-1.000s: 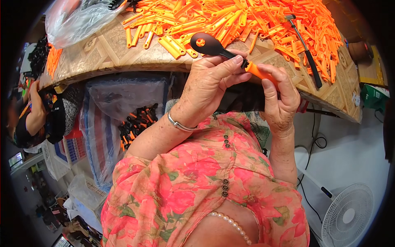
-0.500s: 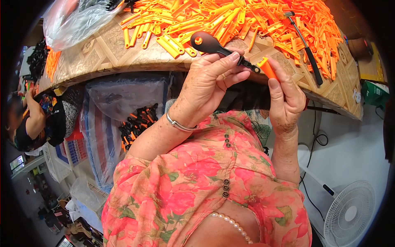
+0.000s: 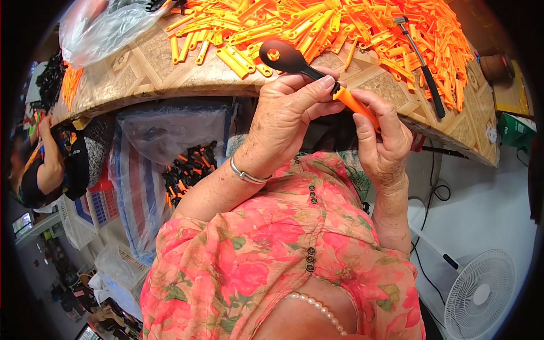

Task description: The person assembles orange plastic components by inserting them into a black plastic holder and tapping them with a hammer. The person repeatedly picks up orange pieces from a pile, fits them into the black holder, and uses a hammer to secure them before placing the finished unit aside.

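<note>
A counter [image 3: 141, 68] arcs across the top. Upper centre, the left hand [image 3: 286, 110] pinches a black spoon-shaped piece [image 3: 289, 60]; the right hand [image 3: 388, 136], grip closed round an orange sleeve [image 3: 352, 102], should keep it aligned; their fit is hard to see.

Table [image 3: 139, 71]: wood-patterned top, its near edge bowed by the lens, across the upper frame.
Floor [image 3: 479, 221]: pale grey, right of the frame, below the table.
Fan [image 3: 481, 293]: white, round grille, pale pole, lower right.
Cable [image 3: 432, 164]: black, with a loop in it, between table and fan.
Carton [image 3: 510, 93]: brown and yellow, right edge.
Green box [image 3: 513, 131]: just below the carton.
Crate [image 3: 73, 221]: white, left of the frame.
Screen [image 3: 22, 222]: small, lit, far left.
Light: bright on the table top, dimmer lower left.
</note>
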{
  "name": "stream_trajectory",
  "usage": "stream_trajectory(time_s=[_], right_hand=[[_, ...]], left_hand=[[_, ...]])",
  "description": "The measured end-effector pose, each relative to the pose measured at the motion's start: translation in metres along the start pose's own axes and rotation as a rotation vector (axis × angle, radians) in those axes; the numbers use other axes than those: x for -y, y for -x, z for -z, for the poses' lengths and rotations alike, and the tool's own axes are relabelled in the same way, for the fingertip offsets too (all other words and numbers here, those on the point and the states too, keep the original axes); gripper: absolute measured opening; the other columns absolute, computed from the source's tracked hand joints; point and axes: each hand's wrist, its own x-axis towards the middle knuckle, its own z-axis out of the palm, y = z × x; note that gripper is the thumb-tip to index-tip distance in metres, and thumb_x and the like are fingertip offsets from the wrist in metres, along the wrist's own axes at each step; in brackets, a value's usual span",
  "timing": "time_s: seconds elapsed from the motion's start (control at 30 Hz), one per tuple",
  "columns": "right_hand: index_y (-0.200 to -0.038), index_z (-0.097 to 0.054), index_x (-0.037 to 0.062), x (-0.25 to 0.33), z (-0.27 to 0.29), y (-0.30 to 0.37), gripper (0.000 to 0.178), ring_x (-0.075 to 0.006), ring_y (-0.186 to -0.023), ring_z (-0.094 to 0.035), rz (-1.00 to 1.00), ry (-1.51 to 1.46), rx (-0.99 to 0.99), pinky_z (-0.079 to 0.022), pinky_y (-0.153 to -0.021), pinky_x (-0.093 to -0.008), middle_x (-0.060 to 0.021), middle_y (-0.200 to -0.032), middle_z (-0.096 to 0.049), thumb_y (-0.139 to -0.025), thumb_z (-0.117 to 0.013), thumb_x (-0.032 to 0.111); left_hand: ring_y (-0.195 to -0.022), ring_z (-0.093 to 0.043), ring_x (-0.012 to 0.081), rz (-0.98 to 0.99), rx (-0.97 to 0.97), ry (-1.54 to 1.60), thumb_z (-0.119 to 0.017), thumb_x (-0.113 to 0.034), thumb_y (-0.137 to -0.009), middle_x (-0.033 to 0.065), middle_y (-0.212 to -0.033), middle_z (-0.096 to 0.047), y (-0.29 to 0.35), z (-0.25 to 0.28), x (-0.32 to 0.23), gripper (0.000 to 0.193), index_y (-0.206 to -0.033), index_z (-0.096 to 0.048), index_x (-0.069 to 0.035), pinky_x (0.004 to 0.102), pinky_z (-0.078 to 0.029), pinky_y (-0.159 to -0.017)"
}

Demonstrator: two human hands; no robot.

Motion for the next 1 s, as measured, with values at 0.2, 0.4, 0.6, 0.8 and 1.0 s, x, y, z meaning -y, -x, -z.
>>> stream_trajectory(time_s=[0.2, 0.4, 0.6, 0.8, 1.0], right_hand=[[-0.115, -0.063, 0.0040, -0.0030, -0.0016, -0.0005, 0.029, -0.0248, -0.091, -0.071, 0.025, -0.022, -0.007, -0.055, -0.076, -0.0312, -0.0144, -0.103, -0.071, -0.087, -0.064, -0.003], [-0.113, -0.064, 0.0040, -0.0062, -0.0042, 0.0009, 0.026, -0.0221, -0.088, -0.071, 0.014, -0.032, -0.016, -0.055, -0.074, -0.0297, -0.0139, -0.100, -0.071, -0.088, -0.064, -0.003], [-0.113, -0.065, 0.0045, -0.0070, -0.0060, 0.0025, 0.025, -0.0177, -0.082, -0.070, -0.035, -0.033, -0.025, -0.054, -0.070, -0.0279, -0.0124, -0.095, -0.071, -0.089, -0.064, -0.002], [-0.112, -0.065, 0.0047, -0.0084, -0.0069, 0.0020, 0.024, -0.0171, -0.083, -0.070, -0.018, -0.057, -0.057, -0.054, -0.070, -0.0276, -0.0116, -0.096, -0.072, -0.089, -0.065, -0.002], [-0.109, -0.065, 0.0038, -0.0070, -0.0037, 0.0061, 0.020, -0.0143, -0.080, -0.069, -0.115, -0.097, -0.051, -0.053, -0.069, -0.0265, -0.0099, -0.095, -0.072, -0.090, -0.066, 0.002]], left_hand=[[-0.097, -0.067, 0.0167, -0.021, -0.018, -0.053, -0.062, -0.009, -0.094, 0.0104, -0.104, -0.068, 0.0012, -0.0022, -0.0007, 0.022, -0.112, -0.063, 0.003, 0.0314, -0.058, -0.083], [-0.096, -0.067, 0.0168, -0.041, -0.032, -0.097, -0.063, -0.008, -0.093, 0.0103, -0.103, -0.068, 0.0003, -0.0015, 0.0003, 0.021, -0.111, -0.064, 0.003, 0.0319, -0.059, -0.081], [-0.096, -0.066, 0.0163, -0.057, -0.047, -0.147, -0.063, -0.009, -0.094, 0.0098, -0.103, -0.068, 0.0008, -0.0017, 0.0016, 0.020, -0.110, -0.065, 0.003, 0.0315, -0.059, -0.081], [-0.091, -0.068, 0.0157, -0.181, 0.011, -0.313, -0.067, -0.004, -0.089, 0.0105, -0.101, -0.069, 0.0037, -0.0051, 0.0033, 0.023, -0.111, -0.064, 0.005, 0.0286, -0.057, -0.083], [-0.088, -0.066, 0.0113, -0.171, 0.018, -0.293, -0.073, 0.000, -0.084, 0.0073, -0.094, -0.070, 0.0031, -0.0053, 0.0049, 0.024, -0.108, -0.067, 0.002, 0.0249, -0.056, -0.080]])
